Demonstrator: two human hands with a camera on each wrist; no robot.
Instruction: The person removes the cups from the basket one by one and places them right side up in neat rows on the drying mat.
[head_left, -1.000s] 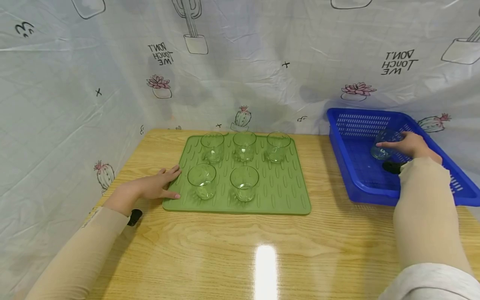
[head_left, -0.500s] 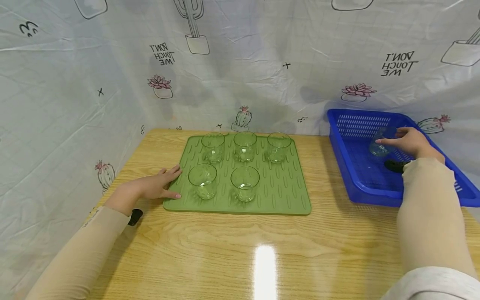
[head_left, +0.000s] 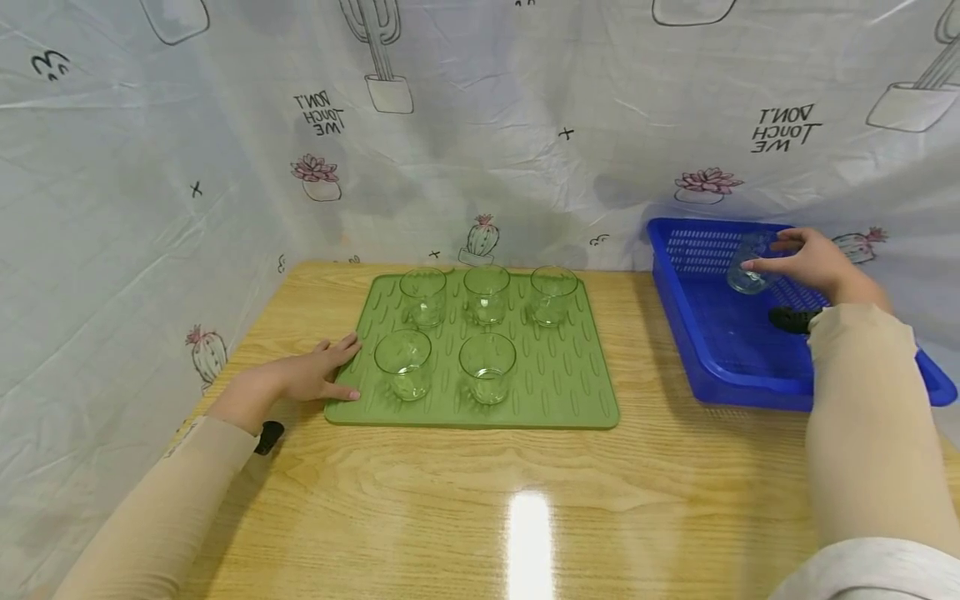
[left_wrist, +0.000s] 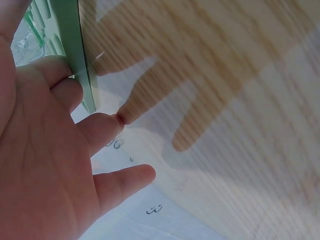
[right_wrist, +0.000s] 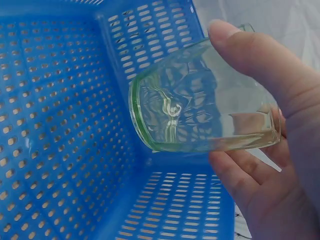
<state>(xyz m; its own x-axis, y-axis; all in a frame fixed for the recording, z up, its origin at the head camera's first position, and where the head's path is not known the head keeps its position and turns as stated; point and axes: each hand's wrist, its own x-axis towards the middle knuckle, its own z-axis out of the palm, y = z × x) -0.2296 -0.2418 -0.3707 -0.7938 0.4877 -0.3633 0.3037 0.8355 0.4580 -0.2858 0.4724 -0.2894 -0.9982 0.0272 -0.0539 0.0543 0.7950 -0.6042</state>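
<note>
My right hand point(head_left: 813, 265) holds a clear drinking glass point(head_left: 746, 271) inside the blue plastic basket point(head_left: 678, 333). In the right wrist view the thumb lies on one side of the glass point(right_wrist: 185, 105) and fingers on the other, near its mouth; its thick base points toward the basket floor. My left hand point(head_left: 311, 373) rests at the left edge of a green ribbed mat point(head_left: 562, 387), fingers spread, with the thumb on the mat. Three glasses stand upright along the mat's back, one being the right-hand glass point(head_left: 552, 298). Two more, including a front glass point(head_left: 487, 371), stand nearer me.
A wooden table point(head_left: 420, 500) carries the mat and basket. Behind them hangs a white sheet point(head_left: 465, 125) printed with cacti, and it continues along the left side. A black strap piece point(head_left: 791, 319) shows at my right wrist.
My right hand has lifted the glass slightly and moved it toward the back of the basket. The left hand and the glasses on the mat have stayed in place.
</note>
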